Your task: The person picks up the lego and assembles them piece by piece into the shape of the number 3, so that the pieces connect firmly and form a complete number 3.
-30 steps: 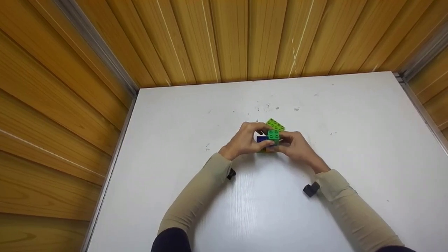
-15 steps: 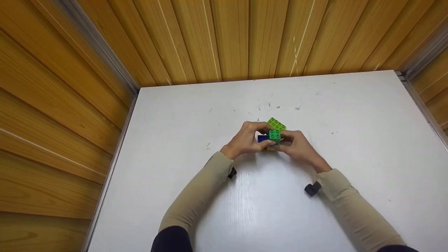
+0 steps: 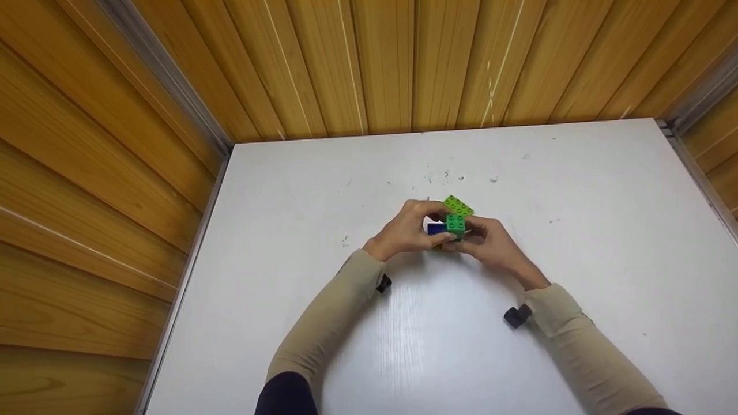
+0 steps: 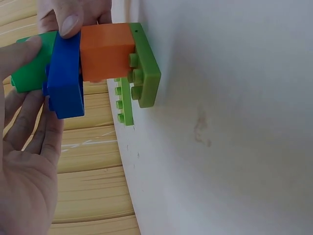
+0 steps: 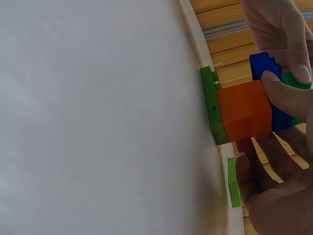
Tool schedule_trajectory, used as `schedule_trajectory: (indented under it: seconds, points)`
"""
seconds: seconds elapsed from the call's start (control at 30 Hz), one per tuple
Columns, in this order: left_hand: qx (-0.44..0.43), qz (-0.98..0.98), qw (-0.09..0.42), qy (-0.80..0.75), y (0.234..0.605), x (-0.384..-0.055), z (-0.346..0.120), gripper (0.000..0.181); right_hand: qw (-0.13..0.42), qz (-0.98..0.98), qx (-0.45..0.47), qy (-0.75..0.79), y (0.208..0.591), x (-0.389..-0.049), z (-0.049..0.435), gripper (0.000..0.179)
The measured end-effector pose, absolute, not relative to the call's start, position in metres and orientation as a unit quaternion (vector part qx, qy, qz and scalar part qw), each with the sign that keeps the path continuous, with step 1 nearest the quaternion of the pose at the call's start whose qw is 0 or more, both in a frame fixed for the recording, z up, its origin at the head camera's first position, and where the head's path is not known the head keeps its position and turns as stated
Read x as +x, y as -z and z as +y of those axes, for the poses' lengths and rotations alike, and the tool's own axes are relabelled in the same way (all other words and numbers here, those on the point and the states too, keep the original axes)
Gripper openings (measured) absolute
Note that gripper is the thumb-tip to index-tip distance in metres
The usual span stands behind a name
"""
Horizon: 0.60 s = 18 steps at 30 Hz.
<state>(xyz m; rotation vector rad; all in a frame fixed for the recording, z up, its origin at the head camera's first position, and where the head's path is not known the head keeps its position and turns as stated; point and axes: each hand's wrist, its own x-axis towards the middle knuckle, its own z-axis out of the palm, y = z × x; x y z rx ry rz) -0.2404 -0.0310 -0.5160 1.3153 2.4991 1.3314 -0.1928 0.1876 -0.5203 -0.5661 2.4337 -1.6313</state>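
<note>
Bright light, with pale glare on the white tabletop (image 3: 403,346) and soft-edged shadows

The left hand (image 3: 410,229) and right hand (image 3: 493,245) grip a green-topped brick stack (image 3: 455,223)

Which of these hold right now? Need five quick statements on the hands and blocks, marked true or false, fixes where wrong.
1. The left hand holds the green block. True.
2. The orange block sits between the green and blue block. False: the blue block is between green and orange.
3. The orange block rests on a light green plate. True.
4. The right hand touches no block. False: it holds the blue block.
5. A second green plate lies on the table, beyond the hands. True.
</note>
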Motion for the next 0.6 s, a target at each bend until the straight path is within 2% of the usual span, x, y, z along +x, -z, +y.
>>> schedule_trajectory:
  seconds: [0.23,0.6]
  points:
    - [0.41,0.801,0.017,-0.436,0.517,-0.24,-0.032,0.04,0.042,0.809,-0.204,0.55,0.538,-0.199,0.194,0.038]
    - [0.362,0.813,0.024,-0.455,0.531,-0.231,-0.045,0.05,0.052,0.808,-0.198,0.552,0.545,-0.201,0.199,0.035]
